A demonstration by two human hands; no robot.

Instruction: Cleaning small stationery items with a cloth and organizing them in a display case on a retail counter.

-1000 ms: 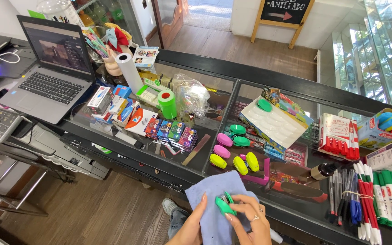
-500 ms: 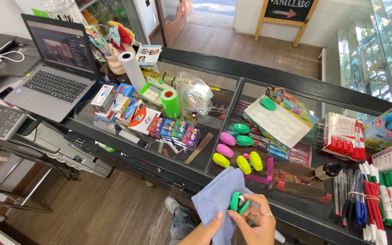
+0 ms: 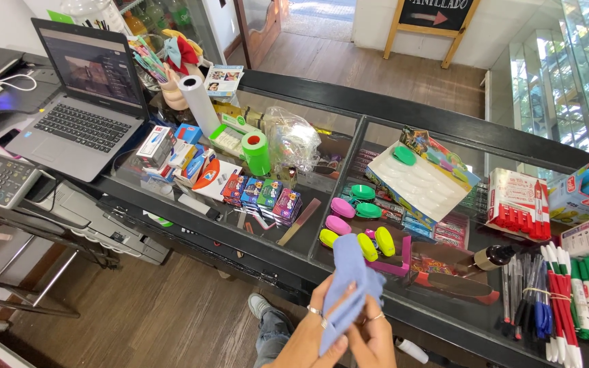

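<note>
light blue cloth (image 3: 346, 286), crumpled, upright, above glass counter edge (image 3: 444, 327)

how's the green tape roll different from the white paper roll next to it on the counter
The green tape roll is short, squat and bright green; the white paper roll is tall, slim and plain white. The white paper roll leans slightly left, while the green tape roll stands nearly straight. Both are cylinders standing on end on the glass counter, far from either hand.

Cloth (image 3: 346, 286) at 6 o'clock on glass counter (image 3: 308, 238); oval cases (image 3: 356, 225) just behind it at 12; laptop (image 3: 76, 102) at 10; marker bundles (image 3: 581, 300) at 3
</note>
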